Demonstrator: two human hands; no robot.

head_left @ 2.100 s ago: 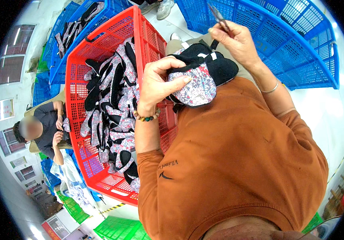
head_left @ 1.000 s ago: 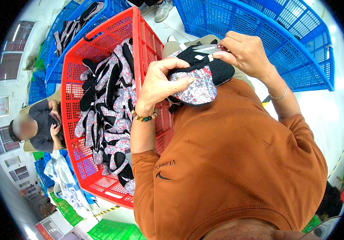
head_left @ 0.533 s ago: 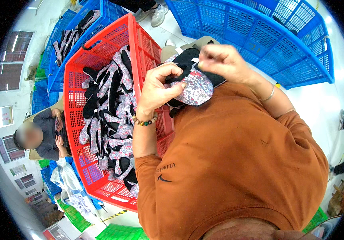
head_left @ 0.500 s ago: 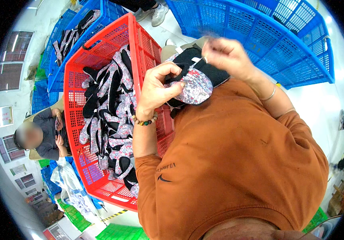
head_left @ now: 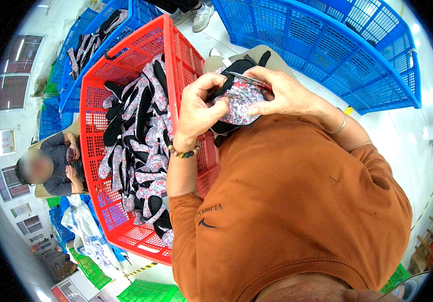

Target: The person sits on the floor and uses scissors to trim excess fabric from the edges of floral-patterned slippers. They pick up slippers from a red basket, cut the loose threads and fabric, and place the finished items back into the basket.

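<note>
In my lap is a floral fabric piece (head_left: pixel 240 103) with black parts, curved like a slipper; I cannot make out its exact kind. My left hand (head_left: pixel 204 103) pinches its left side, thumb on the print and fingers curled over the black edge. At the opposite side my right hand (head_left: pixel 282 93) grips it, thumb on the floral face and fingers over the top. A thin, dark, metal-looking strip (head_left: pixel 249 78) lies along those fingers; what it is I cannot tell. More black material (head_left: pixel 241 66) shows just beyond my hands.
A red crate (head_left: pixel 91 118) full of similar floral and black pieces (head_left: pixel 148 136) stands at my left. Blue crates (head_left: pixel 322 55) are stacked ahead on the right, with others (head_left: pixel 136 25) at the far left. Another person (head_left: pixel 57 161) sits beyond the red crate.
My right hand has come down and left from its raised, blurred position onto the fabric piece. The piece has tilted slightly, while my left hand keeps its hold.
</note>
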